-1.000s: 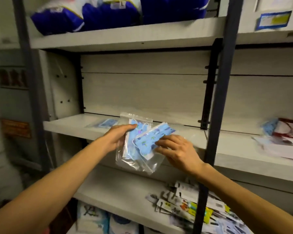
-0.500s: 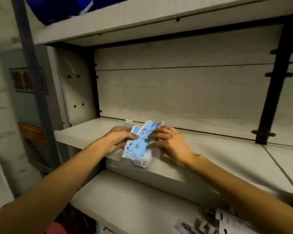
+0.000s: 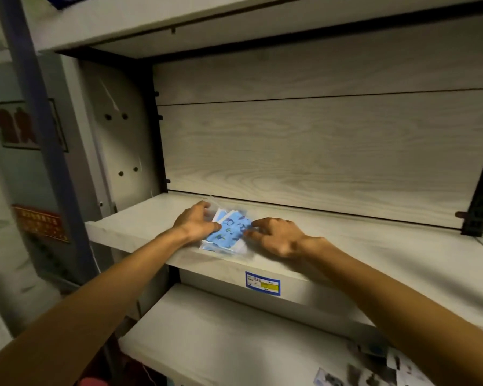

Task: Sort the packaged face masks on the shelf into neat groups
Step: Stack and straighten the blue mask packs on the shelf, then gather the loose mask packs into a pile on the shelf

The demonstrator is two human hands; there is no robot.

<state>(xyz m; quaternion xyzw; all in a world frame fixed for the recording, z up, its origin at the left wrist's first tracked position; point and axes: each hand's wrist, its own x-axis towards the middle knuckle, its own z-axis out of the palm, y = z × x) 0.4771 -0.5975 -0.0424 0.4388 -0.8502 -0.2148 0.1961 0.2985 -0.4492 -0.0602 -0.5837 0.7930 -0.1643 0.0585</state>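
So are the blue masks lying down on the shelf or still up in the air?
Lying down. The blue mask packets rest flat on the shelf, with the left hand and right hand touching their sides.
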